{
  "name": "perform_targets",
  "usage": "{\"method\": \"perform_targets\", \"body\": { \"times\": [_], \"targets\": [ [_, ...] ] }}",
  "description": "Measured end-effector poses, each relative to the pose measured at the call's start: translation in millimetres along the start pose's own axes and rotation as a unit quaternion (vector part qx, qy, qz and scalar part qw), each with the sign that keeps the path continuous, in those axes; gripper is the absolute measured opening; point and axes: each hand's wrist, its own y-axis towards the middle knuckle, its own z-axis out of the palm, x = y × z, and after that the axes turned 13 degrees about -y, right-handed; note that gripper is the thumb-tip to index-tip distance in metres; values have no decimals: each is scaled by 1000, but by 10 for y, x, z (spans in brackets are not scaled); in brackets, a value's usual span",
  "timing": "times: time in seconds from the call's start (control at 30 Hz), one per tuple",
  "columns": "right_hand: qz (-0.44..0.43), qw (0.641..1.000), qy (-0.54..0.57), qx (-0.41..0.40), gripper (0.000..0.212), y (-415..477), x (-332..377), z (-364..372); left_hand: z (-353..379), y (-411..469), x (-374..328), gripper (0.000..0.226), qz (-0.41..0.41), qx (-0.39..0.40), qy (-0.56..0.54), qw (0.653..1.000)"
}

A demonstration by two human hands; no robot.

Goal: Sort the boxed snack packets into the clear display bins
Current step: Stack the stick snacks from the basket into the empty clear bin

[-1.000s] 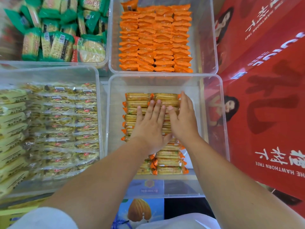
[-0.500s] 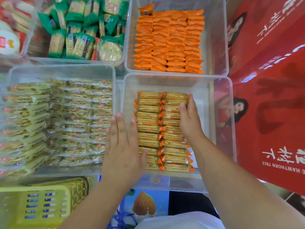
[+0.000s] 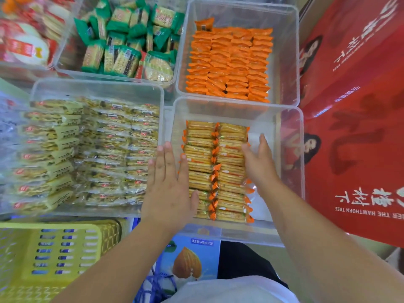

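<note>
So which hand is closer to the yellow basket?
Left. The left hand lies flat over the left wall of the cracker bin, near a corner of the yellow basket. The right hand is inside that bin, beyond the cracker rows, farther away.

Both forearms are stretched forward; the left hand [image 3: 168, 189] is held flat, fingers straight, and the right hand [image 3: 259, 164] is angled, fingers extended.

The red carton [image 3: 360, 171], lying right of the cracker bin [image 3: 240, 237], is showing "THE HAWTHORN TREE" upside down beneath large white Chinese characters. The blue almond carton [image 3: 188, 261], lying just below that bin, is showing "240mL×20".
</note>
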Motion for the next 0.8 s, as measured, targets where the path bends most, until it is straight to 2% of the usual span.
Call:
{"method": "perform_targets", "body": {
  "times": [0.07,0.13,0.23,0.37,0.5,0.53,0.6,0.67,0.73,0.8],
  "targets": [
    [100,995,-3,9,76,-202,-37,2,0,-2,5,92,2,-1,-4,1000],
    [148,987,13,59,70,-355,-67,56,6,-3,13,93,3,-4,-8,1000],
    [102,988,25,116,56,-473,-33,182,25,-1,15,94,4,-7,-7,1000],
    [22,990,-30,133,40,-530,73,222,34,-4,15,95,11,-12,-5,1000],
    [31,987,-65,141,41,-510,19,77,25,-9,15,93,12,-16,2,1000],
    [46,989,-55,128,49,-516,3,42,23,-8,15,93,11,-16,2,1000],
    [97,988,-52,107,79,-552,-42,-24,20,-7,14,91,12,-16,0,1000],
    [147,980,-58,123,90,-613,-108,-57,20,-8,17,90,14,-20,-7,1000],
    [180,970,-25,164,86,-701,-163,-48,19,-9,21,89,15,-20,-11,1000],
    [185,962,14,199,71,-771,-192,-23,24,-8,25,89,14,-18,-11,1000]
  ]
}}
